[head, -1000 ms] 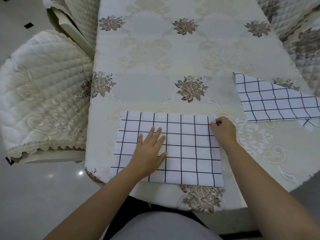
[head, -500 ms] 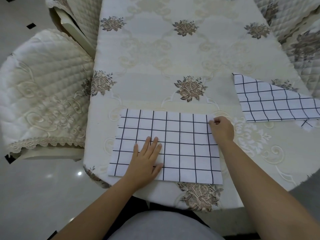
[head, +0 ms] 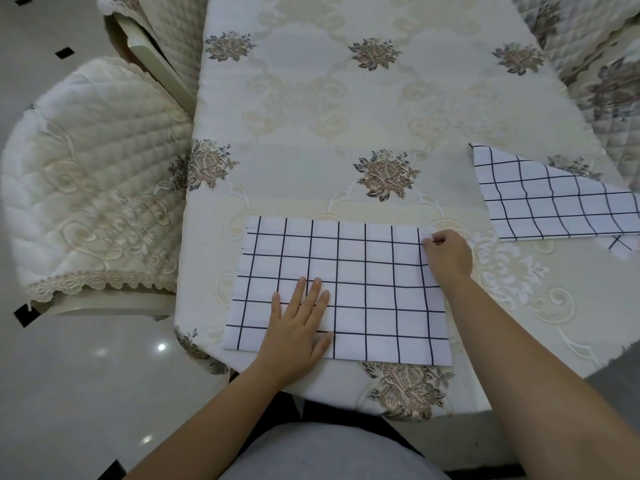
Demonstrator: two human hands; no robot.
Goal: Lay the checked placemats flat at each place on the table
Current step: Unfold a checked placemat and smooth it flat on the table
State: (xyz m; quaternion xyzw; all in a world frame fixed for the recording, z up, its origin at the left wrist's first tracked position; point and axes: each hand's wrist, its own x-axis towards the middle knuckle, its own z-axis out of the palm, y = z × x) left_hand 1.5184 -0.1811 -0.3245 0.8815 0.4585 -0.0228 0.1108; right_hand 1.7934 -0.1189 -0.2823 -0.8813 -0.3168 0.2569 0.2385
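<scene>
A white placemat with a black check [head: 367,271] lies flat at the table's near end. My left hand [head: 298,327] rests palm down on its near left part, fingers close together and extended. My right hand [head: 448,252] pinches the placemat's far right corner between thumb and fingers. A second checked placemat [head: 547,199] lies at an angle at the table's right edge, partly out of view, with a bit of another checked piece showing under it.
The table wears a cream cloth with brown flower motifs [head: 346,116]. A quilted cream chair [head: 93,174] stands on the left, another chair [head: 162,36] behind it, and a quilted chair [head: 602,74] at the far right. Glossy floor lies below left.
My left hand has slid toward me across the placemat, toward its near edge. My right hand stays on the far right corner. The placemat has barely shifted.
</scene>
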